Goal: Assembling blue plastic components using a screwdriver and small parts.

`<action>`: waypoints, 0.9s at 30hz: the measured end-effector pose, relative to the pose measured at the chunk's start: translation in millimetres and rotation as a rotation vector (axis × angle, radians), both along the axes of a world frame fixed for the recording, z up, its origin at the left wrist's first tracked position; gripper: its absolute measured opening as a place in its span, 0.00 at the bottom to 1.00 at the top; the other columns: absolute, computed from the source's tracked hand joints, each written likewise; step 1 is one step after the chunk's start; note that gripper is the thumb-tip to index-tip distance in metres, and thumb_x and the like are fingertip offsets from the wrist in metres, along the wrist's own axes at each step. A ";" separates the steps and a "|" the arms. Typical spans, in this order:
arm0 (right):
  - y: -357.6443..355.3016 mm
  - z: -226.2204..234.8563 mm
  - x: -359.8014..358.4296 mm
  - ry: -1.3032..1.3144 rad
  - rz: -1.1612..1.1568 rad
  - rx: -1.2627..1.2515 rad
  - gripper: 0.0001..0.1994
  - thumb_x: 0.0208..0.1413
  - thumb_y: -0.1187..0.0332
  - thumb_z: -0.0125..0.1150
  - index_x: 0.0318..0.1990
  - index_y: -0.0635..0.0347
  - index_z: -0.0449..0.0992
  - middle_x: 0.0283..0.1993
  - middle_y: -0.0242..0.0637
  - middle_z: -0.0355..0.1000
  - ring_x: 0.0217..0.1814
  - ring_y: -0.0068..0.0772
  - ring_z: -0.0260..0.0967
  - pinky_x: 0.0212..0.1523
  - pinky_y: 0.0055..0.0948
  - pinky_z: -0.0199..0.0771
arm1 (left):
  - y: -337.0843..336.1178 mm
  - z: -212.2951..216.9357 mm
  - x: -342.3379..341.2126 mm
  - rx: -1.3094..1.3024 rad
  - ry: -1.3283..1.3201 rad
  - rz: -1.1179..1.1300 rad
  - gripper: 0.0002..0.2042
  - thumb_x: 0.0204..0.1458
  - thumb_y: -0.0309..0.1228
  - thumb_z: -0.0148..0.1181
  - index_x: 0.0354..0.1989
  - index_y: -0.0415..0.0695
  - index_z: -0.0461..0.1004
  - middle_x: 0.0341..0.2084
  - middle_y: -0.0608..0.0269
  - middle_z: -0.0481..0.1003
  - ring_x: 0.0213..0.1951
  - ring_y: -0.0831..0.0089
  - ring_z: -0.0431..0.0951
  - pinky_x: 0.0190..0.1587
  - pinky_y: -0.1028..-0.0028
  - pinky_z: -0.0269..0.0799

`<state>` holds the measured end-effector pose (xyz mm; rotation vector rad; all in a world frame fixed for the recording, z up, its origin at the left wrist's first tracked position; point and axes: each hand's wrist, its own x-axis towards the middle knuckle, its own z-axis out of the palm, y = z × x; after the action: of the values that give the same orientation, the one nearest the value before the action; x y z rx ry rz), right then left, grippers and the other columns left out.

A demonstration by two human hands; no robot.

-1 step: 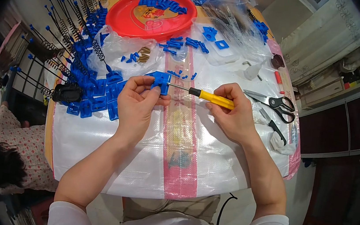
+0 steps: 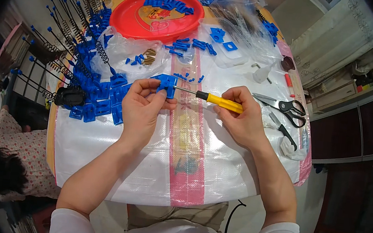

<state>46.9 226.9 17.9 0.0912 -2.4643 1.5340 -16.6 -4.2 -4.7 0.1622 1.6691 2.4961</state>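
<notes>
Between the thumb and fingers of my left hand is a small blue plastic part, held above the table. My right hand grips a screwdriver by its yellow handle with a black collar. Its metal shaft points left, and the tip meets the blue part; exactly where it seats is hidden. Just beyond the held part lie tiny blue pegs. Left of my left hand, blue plastic bases stand close together, many bearing black coil springs and thin blue-tipped rods.
A red tray with blue pieces stands at the back. Brass-coloured pins lie on a clear bag. At right are black-handled scissors, a knife and a red marker. A person in a dotted garment is at far left.
</notes>
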 end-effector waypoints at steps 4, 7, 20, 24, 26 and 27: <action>0.6 1.7 -0.5 -0.002 0.006 0.036 0.14 0.53 0.75 0.68 0.43 0.66 0.71 0.36 0.39 0.76 0.36 0.25 0.74 0.38 0.24 0.75 | -0.5 1.0 -0.1 -0.006 -0.014 0.000 0.11 0.59 0.19 0.56 0.49 0.34 0.65 0.41 0.52 0.75 0.36 0.67 0.83 0.39 0.73 0.82; 0.6 -0.2 -0.6 0.030 0.010 0.021 0.13 0.52 0.75 0.68 0.43 0.66 0.71 0.36 0.40 0.76 0.35 0.25 0.74 0.37 0.24 0.75 | 1.1 2.2 0.1 0.020 0.002 -0.002 0.11 0.60 0.18 0.55 0.48 0.31 0.64 0.39 0.49 0.74 0.36 0.65 0.83 0.40 0.72 0.83; 1.0 3.1 -3.2 0.133 0.015 0.095 0.10 0.49 0.77 0.70 0.38 0.66 0.75 0.37 0.39 0.72 0.35 0.29 0.72 0.34 0.26 0.72 | -0.4 -0.3 0.8 0.010 0.002 -0.008 0.11 0.60 0.19 0.54 0.49 0.34 0.64 0.40 0.51 0.75 0.36 0.65 0.83 0.40 0.72 0.82; 2.0 3.3 -4.4 0.201 0.019 0.112 0.10 0.48 0.77 0.70 0.38 0.66 0.77 0.37 0.39 0.72 0.35 0.30 0.72 0.35 0.27 0.71 | 0.2 -0.8 0.3 0.015 0.005 -0.006 0.10 0.60 0.19 0.54 0.49 0.34 0.64 0.40 0.51 0.75 0.36 0.65 0.83 0.40 0.72 0.82; 2.4 2.2 -4.1 0.197 0.028 0.115 0.10 0.50 0.78 0.69 0.39 0.65 0.76 0.38 0.35 0.71 0.35 0.25 0.69 0.36 0.24 0.69 | -0.3 -1.3 0.5 0.010 0.011 -0.010 0.10 0.60 0.19 0.54 0.48 0.34 0.64 0.40 0.51 0.75 0.37 0.65 0.83 0.39 0.72 0.82; 2.6 1.4 -3.8 0.195 0.032 0.117 0.09 0.51 0.79 0.68 0.39 0.65 0.75 0.38 0.34 0.70 0.35 0.22 0.68 0.37 0.22 0.68 | -0.6 -1.1 0.8 0.008 0.013 -0.011 0.10 0.60 0.19 0.54 0.48 0.34 0.64 0.40 0.51 0.75 0.37 0.65 0.83 0.39 0.72 0.82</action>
<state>43.1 229.6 19.3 0.2880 -2.4057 1.3237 -15.8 -4.8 -5.9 0.1876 1.6588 2.4993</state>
